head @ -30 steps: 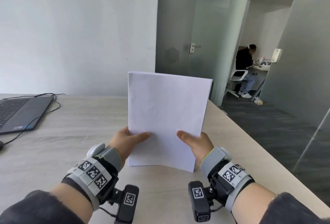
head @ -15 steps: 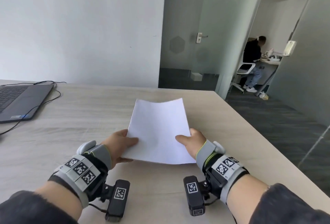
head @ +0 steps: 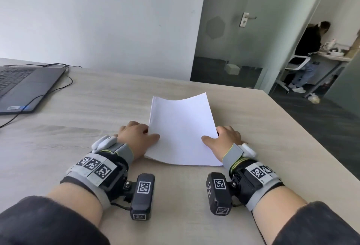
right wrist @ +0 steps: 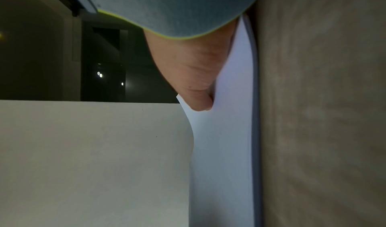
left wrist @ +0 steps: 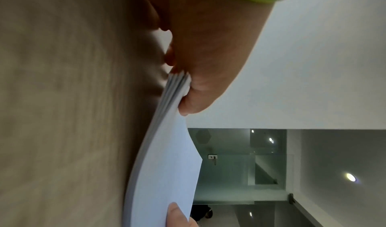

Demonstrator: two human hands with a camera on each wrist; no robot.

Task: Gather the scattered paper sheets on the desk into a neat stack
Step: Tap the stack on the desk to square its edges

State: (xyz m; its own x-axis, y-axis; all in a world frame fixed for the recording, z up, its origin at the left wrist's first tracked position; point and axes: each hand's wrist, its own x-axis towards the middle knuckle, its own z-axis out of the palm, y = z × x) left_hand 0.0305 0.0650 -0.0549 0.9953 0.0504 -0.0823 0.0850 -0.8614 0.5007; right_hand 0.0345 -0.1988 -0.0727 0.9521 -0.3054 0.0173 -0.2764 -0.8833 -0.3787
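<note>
No legible txt anywhere. Wrist bands (head: 93,164) & cam modules (head: 143,187) carry b/w square marker codes only, no letters/nos. Laptop (head: 25,86) has a small sticker near front edge, too blurry to read. Paper stack (head: 183,127) blank.

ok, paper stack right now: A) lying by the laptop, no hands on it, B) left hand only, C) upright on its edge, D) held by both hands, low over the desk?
D: the left hand and right hand each pinch a side of the paper stack, thumbs on top, low over the desk.
</note>
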